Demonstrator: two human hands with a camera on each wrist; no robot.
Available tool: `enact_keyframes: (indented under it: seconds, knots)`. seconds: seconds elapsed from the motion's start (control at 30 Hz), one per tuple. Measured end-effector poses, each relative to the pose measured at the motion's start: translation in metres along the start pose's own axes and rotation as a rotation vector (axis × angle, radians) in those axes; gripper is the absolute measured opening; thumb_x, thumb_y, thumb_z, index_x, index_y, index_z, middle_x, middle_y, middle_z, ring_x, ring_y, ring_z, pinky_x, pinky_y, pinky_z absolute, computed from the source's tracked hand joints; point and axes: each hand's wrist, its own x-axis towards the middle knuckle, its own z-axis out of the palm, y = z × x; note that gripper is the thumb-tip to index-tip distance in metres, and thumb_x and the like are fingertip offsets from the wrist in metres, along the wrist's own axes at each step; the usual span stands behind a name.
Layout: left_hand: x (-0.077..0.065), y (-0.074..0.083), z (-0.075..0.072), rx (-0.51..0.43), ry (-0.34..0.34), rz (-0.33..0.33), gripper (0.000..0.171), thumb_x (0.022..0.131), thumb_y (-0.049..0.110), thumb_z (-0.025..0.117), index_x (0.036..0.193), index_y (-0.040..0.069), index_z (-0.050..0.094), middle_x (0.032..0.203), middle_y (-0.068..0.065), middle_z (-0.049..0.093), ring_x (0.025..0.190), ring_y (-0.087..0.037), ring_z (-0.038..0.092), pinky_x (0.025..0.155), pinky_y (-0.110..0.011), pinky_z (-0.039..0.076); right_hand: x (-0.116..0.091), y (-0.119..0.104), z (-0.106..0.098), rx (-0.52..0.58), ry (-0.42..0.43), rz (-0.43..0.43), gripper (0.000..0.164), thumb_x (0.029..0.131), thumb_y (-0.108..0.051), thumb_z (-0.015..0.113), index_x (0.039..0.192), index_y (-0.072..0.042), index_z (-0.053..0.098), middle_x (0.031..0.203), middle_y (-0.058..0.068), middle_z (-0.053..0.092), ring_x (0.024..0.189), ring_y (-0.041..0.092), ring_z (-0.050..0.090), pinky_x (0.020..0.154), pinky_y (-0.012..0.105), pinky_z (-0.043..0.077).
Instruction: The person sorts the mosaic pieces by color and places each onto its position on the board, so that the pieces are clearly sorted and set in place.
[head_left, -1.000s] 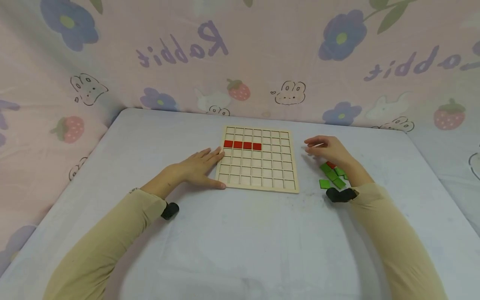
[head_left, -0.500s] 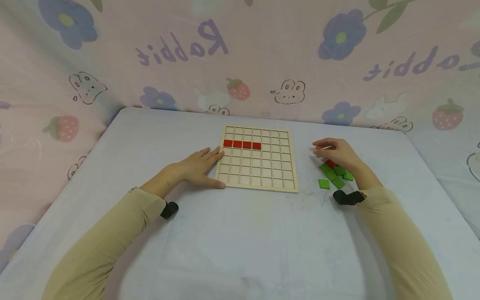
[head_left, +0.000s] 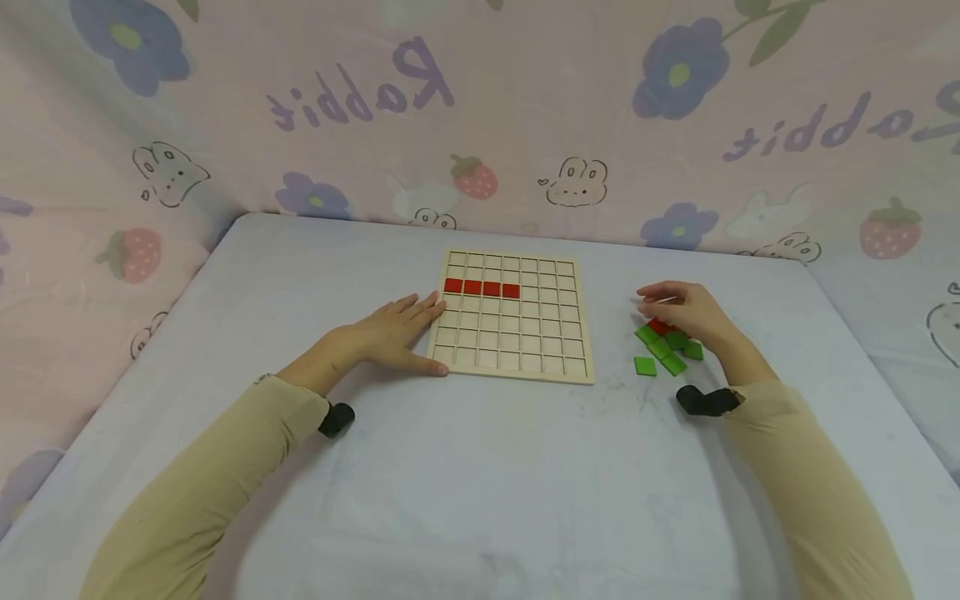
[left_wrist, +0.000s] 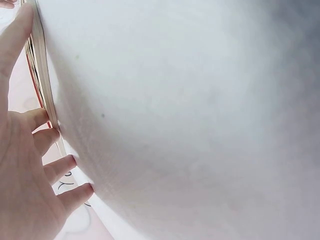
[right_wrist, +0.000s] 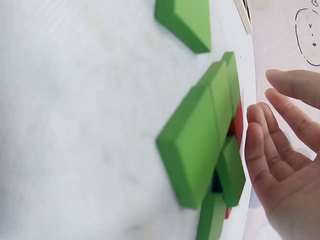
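Note:
A pale wooden grid board lies flat at the middle of the table, with a row of several red square tiles in its cells. My left hand rests at the board's left edge, fingers spread straight and touching it; the left wrist view shows the fingertips along the board's side. Over a small pile on the right hovers my right hand, fingers loosely bent with nothing between them. Beneath it lie several green tiles and a partly hidden red tile.
One green tile sits slightly apart, left of the pile. A white cloth covers the table. Behind stands a pink patterned curtain. A black wrist camera hangs under the right sleeve, another black camera by the left.
My right hand has moved right and a little down, away from the board and over the pile of tiles. My left hand stays at the board's edge.

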Motion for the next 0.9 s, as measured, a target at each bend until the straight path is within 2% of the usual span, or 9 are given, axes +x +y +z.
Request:
enact_keyframes:
  seconds: [0.33, 0.57, 0.77, 0.9]
  knots:
    - [0.0, 0.0, 0.0, -0.008, 0.008, 0.01, 0.105, 0.082, 0.066, 0.059, 0.156, 0.014, 0.005, 0.163, -0.005, -0.004, 0.148, -0.037, 0.0, 0.119, -0.055, 0.007, -0.005, 0.01, -0.006, -0.019, 0.005, -0.026, 0.051, 0.096, -0.035, 0.057, 0.135, -0.002, 0.052, 0.131, 0.024, 0.054, 0.085, -0.013, 0.05, 0.076, 0.017, 0.047]
    - [0.0, 0.0, 0.0, -0.005, 0.007, 0.005, 0.105, 0.083, 0.066, 0.059, 0.156, 0.014, 0.005, 0.163, -0.004, -0.004, 0.148, -0.036, 0.0, 0.119, -0.054, 0.006, -0.009, 0.015, -0.01, -0.006, -0.013, -0.02, 0.051, 0.095, -0.035, 0.059, 0.135, -0.003, 0.052, 0.129, 0.023, 0.055, 0.084, -0.009, 0.058, 0.075, 0.016, 0.046]
    - [-0.002, 0.0, -0.001, -0.006, 0.018, 0.013, 0.104, 0.083, 0.064, 0.06, 0.155, 0.012, 0.007, 0.163, -0.007, -0.002, 0.148, -0.038, 0.001, 0.119, -0.056, 0.007, -0.01, 0.018, -0.012, 0.001, -0.024, -0.011, 0.052, 0.095, -0.034, 0.06, 0.136, -0.003, 0.051, 0.132, 0.023, 0.053, 0.084, -0.013, 0.054, 0.071, 0.02, 0.048]
    - [-0.002, 0.001, -0.001, -0.009, 0.023, 0.017, 0.103, 0.083, 0.063, 0.06, 0.155, 0.011, 0.008, 0.163, -0.008, -0.001, 0.148, -0.039, 0.002, 0.118, -0.056, 0.007, -0.011, 0.02, -0.013, 0.003, -0.03, -0.001, 0.053, 0.094, -0.037, 0.061, 0.136, -0.005, 0.051, 0.132, 0.022, 0.053, 0.084, -0.009, 0.055, 0.069, 0.022, 0.049]
